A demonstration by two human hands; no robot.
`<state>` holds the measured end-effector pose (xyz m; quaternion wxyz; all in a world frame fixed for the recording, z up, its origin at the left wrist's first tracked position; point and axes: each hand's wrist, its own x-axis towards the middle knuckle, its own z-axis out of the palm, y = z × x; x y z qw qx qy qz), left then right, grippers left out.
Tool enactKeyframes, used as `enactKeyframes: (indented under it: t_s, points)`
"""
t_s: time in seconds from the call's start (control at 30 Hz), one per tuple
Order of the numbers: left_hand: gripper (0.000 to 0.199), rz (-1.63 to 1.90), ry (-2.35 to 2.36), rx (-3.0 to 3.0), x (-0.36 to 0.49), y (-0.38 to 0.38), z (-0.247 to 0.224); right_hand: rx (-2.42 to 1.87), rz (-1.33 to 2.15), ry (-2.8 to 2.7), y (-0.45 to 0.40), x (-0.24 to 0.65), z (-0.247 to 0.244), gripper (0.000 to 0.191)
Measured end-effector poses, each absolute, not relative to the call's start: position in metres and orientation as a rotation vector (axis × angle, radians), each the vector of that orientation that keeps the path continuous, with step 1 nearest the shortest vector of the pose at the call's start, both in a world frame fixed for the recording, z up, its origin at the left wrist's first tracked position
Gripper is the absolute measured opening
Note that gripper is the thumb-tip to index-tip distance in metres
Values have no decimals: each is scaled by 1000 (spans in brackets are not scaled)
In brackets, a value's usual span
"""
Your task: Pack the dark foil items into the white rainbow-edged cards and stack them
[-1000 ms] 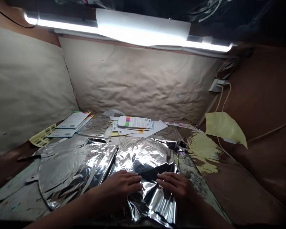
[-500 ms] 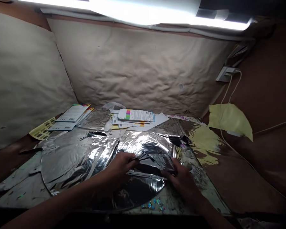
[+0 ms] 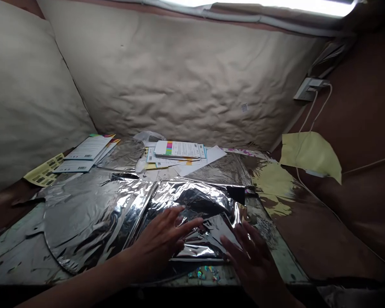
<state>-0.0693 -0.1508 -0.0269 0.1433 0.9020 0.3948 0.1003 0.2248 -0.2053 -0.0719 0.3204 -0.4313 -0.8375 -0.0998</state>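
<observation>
Ahead of me, creased beige paper lines the back wall, and a second paper-covered panel slants in on my left, with a bright fluorescent tube along the top. To my right, a white cable runs down from a wall socket, passing just beside a limp yellow sheet. At the far edge I can see a stack of printed cards with a colour strip on loose white paper, a crumpled plastic bag behind them, pale booklets, and a yellow barcode label sheet. Holographic sequins glitter near me.
</observation>
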Motion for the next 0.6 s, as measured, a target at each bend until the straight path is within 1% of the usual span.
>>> enactKeyframes:
  t_s: [0.03, 0.07, 0.17, 0.2, 0.27, 0.37, 0.43, 0.5, 0.53, 0.6]
  points:
    - [61, 270, 1074, 2686, -69, -147, -27, -1054, -323, -2318, -203, 228, -67, 67]
    - [57, 240, 996, 2740, -69, -143, -26, -997, -300, -2449, -199, 231, -61, 66]
    - [49, 122, 848, 2743, -71, -133, -25, -966, 1, -2733, -191, 235, -39, 75]
    - [50, 98, 827, 2728, -72, -133, -25, -977, 73, -2763, -191, 234, -34, 78]
    - [54, 88, 773, 2711, -76, -139, -22, -920, 97, -2777, -197, 232, -34, 81]
    - [56, 95, 686, 2708, -80, -156, -14, -762, 16, -2783, -213, 229, -47, 74]
    - [52, 89, 665, 2704, -81, -164, -8, -728, 73, -2723, -220, 228, -51, 72]
    - [46, 90, 654, 2691, -80, -162, -2, -741, 309, -2644, -217, 228, -41, 65]
    - [44, 100, 645, 2679, -79, -157, -1, -794, 482, -2602, -212, 228, -31, 56]
    - [41, 117, 598, 2633, -74, -140, 1, -979, 937, -2509, -191, 229, -7, 34]
